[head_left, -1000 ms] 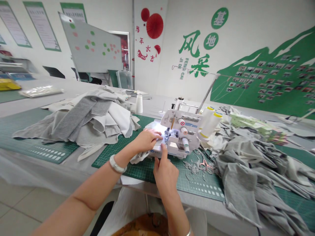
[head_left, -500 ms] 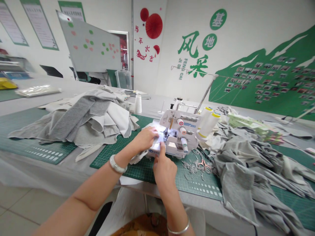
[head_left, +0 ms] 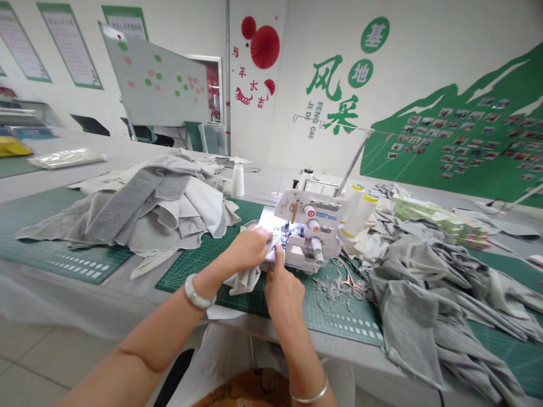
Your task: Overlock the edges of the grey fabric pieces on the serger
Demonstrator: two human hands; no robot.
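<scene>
A white overlock sewing machine (head_left: 305,226) stands before me with its lamp lit over the needle area. My left hand (head_left: 250,247) is closed on a light grey piece of fabric (head_left: 245,281), at the left of the machine's plate. Part of that fabric hangs below the hand over the cutting mat; its edge by the presser foot is small and partly covered by my fingers. My right hand (head_left: 284,291) is at the machine's front edge, index finger pointing up at the fabric near the foot, other fingers curled. It appears to pinch the fabric's near edge.
Grey and white fabric pieces (head_left: 153,198) are heaped on the left, with more grey fabric (head_left: 424,316) on the right. Scissors (head_left: 352,287) and thread scraps lie on the green cutting mat (head_left: 348,322). Thread cones (head_left: 360,217) stand behind the machine.
My left hand has shifted slightly left and down, and more of the fabric shows beneath it. The right hand stays almost in place.
</scene>
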